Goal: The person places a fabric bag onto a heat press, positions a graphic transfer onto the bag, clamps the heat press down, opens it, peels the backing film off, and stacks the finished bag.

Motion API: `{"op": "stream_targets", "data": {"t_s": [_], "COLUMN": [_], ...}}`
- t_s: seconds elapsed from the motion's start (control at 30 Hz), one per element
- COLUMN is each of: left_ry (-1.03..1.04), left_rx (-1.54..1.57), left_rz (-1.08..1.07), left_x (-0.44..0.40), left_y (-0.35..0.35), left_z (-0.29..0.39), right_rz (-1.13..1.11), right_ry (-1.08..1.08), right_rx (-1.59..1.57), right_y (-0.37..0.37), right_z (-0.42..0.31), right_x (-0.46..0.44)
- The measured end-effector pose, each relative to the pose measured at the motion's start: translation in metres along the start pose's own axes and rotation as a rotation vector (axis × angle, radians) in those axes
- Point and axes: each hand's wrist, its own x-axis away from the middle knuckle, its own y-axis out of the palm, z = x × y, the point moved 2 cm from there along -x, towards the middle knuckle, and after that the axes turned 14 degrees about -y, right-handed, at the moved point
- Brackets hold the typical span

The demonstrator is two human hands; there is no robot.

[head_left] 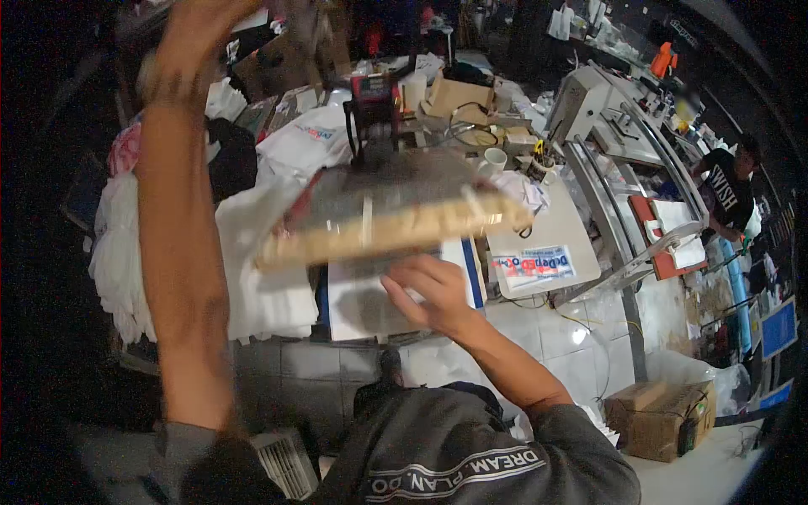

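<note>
My left arm stretches up along the left side, and my left hand [198,38] is blurred and partly cut off at the top edge; its fingers cannot be made out. In front of me a wood-edged screen frame [396,231] is tilted up, its near edge smeared by motion. Just below that edge is my right hand [427,292], fingers loosely bent with the thumb apart, and nothing visible in it. Beneath it lies a white sheet [362,307] on a board with blue edges [473,273]. Whether the hand touches the sheet cannot be told.
White cloth [122,261] is piled at left, with a printed white bag [307,139] behind. At right are a rounded board [547,219] with a printed piece, a white mug [493,160] and a metal press [623,168]. A person [728,189] stands beyond; a cardboard box [661,417] sits on the floor.
</note>
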Motion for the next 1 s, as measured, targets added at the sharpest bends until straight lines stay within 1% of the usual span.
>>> {"op": "stream_targets", "data": {"t_s": [0.03,0.07,0.1,0.13,0.2,0.27,0.3,0.37,0.4,0.47,0.5,0.53,0.57,0.6,0.63,0.67,0.7,0.8,0.83,0.87,0.9,0.93,0.97,1.0], "left_ry": [0.028,0.099,0.133,0.135,0.096,0.030,-0.005,-0.066,-0.117,-0.183,-0.215,-0.233,-0.246,-0.219,-0.187,-0.236,-0.244,-0.269,-0.316,-0.366,-0.528,-0.691,-0.894,-1.087], "left_rx": [0.001,0.205,0.307,0.359,0.410,0.441,0.479,0.513,0.466,0.410,0.490,0.570,0.548,0.516,0.485,0.590,0.577,0.574,0.675,0.778,0.930,1.079,0.941,0.795], "left_rz": [0.073,-0.057,-0.151,-0.277,-0.557,-0.767,-0.763,-0.766,-0.765,-0.758,-0.792,-0.828,-0.838,-0.836,-0.825,-0.778,-0.783,-0.737,-0.776,-0.815,-0.779,-0.730,-0.626,-0.519], "left_x": [0.035,0.084,0.124,0.166,0.245,0.306,0.328,0.377,0.402,0.427,0.432,0.437,0.452,0.468,0.463,0.459,0.456,0.449,0.451,0.453,0.452,0.451,0.456,0.457], "left_y": [-0.010,-0.033,-0.043,-0.044,-0.039,-0.014,0.000,0.022,0.035,0.046,0.046,0.046,0.049,0.057,0.062,0.059,0.057,0.057,0.058,0.058,0.062,0.071,0.084,0.093], "left_z": [0.003,0.039,0.055,0.063,0.077,0.089,0.094,0.101,0.097,0.093,0.091,0.086,0.084,0.085,0.085,0.080,0.081,0.080,0.075,0.070,0.057,0.038,0.013,-0.012], "right_rz": [0.062,0.125,0.237,0.460,0.357,0.040,-0.158,-0.344,-0.354,-0.511,-0.524,-0.583,-0.639,-0.640,-0.641,-0.631,-0.622,-0.678,-0.674,-0.517,-0.360,-0.339,-0.344,-0.397], "right_ry": [-0.062,-0.126,-0.198,-0.275,-0.240,-0.104,0.028,0.085,0.081,0.373,0.364,0.386,0.412,0.441,0.421,0.460,0.514,0.526,0.517,0.636,0.753,0.778,0.770,0.731], "right_rx": [0.025,0.052,0.018,0.034,-0.065,-0.180,-0.249,-0.260,-0.287,-0.311,-0.344,-0.293,-0.239,-0.186,-0.198,-0.248,-0.302,-0.312,-0.314,-0.379,-0.443,-0.434,-0.440,-0.374], "right_y": [-0.031,-0.064,-0.088,-0.098,-0.118,-0.111,-0.094,-0.047,-0.031,-0.008,-0.005,-0.003,0.001,0.012,0.011,0.007,0.005,0.009,0.010,0.009,0.007,0.008,0.009,0.009], "right_z": [-0.022,-0.039,-0.046,-0.053,-0.063,-0.063,-0.063,-0.052,-0.044,-0.043,-0.042,-0.040,-0.042,-0.040,-0.038,-0.035,-0.037,-0.031,-0.030,-0.029,-0.029,-0.029,-0.029,-0.030], "right_x": [-0.023,-0.038,-0.049,-0.055,-0.057,-0.064,-0.068,-0.042,-0.017,0.038,0.044,0.050,0.058,0.076,0.072,0.067,0.067,0.075,0.075,0.077,0.079,0.082,0.080,0.077]}}
